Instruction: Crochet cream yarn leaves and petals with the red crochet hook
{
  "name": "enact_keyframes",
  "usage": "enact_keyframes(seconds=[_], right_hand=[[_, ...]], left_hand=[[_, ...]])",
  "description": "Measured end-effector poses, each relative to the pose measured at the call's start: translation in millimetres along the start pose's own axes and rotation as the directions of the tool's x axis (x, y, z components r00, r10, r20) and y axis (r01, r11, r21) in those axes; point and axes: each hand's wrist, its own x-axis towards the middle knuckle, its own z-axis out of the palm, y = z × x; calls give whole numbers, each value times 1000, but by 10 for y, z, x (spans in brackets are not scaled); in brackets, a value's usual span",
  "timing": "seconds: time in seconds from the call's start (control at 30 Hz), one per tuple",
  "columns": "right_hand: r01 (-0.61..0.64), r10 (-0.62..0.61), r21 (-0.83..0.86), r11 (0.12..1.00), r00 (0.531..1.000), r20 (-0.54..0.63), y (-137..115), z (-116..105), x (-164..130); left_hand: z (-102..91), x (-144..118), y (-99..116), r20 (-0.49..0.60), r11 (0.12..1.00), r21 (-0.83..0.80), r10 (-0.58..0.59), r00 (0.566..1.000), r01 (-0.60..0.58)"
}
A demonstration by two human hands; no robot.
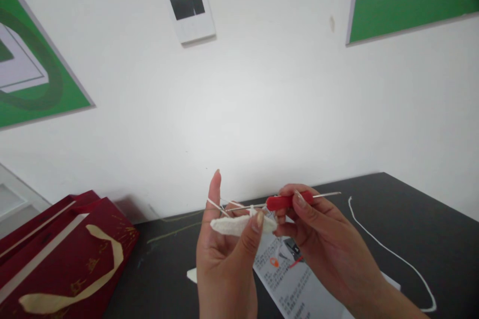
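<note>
While the left hand (pixel 228 256) pinches the white yarn piece (pixel 232 226) under its thumb, index finger raised with a strand (pixel 214 204) around it, the right hand (pixel 325 232) grips the red-handled hook (pixel 279 203) between thumb and fingers. Hook shaft runs along the piece's top edge, both held up over the black table (pixel 160 274). Printed sheet (pixel 295 284) below; loose white cord (pixel 392 251) right; dark red bags (pixel 95 259) left.

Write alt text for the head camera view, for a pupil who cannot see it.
Left hand pinching a piece of white crochet work, white yarn over its raised index finger, while the right hand holds a red-handled crochet hook at the work's upper edge. A printed sheet lies on the black table; red gift bags are at left.
</note>
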Motion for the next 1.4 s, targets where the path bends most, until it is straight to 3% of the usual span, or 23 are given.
enact_keyframes(seconds=[0.27, 0.43, 0.73, 0.9, 1.03, 1.1, 1.17, 1.23, 1.3, 1.4], right_hand=[[3, -2, 21, 1000, 999, -42, -8, 18, 4], [-41, 42, 31, 999, 998, -46, -13, 15, 14], [0, 9, 75, 997, 993, -120, -6, 42, -24], [-135, 162, 201, 970, 979, -127, 7, 29, -28], [-229, 275, 285, 931, 952, -135, 17, 20, -26], [-154, 181, 200, 968, 975, -125, 0, 27, -23], [-16, 19, 28, 999, 995, -100, -36, 37, -29], [138, -152, -178, 974, 986, -70, -82, 44, -59], [319, -358, -412, 853, 934, -18, -119, 48, -121], [565, -564, -658, 498, 787, 249, -125, 56, -245]], left_hand=[[-43, -40, -29, 70, 1000, -4, 18, 997, -18], [-34, -49, -24, 56, 1000, -4, 13, 998, -13], [-75, 10, -44, 89, 978, 98, 178, 980, -187], [-76, 59, -82, 128, 908, 188, 357, 925, -376], [-62, 72, -127, 43, 835, 286, 479, 877, -470], [-80, 78, -143, 43, 797, 328, 524, 851, -507], [-102, 84, -149, 122, 763, 343, 542, 831, -548], [-105, 83, -140, 159, 749, 348, 545, 823, -564], [-78, 69, -118, 104, 796, 328, 505, 857, -509], [-17, 32, -69, 42, 955, 174, 236, 971, -239]])
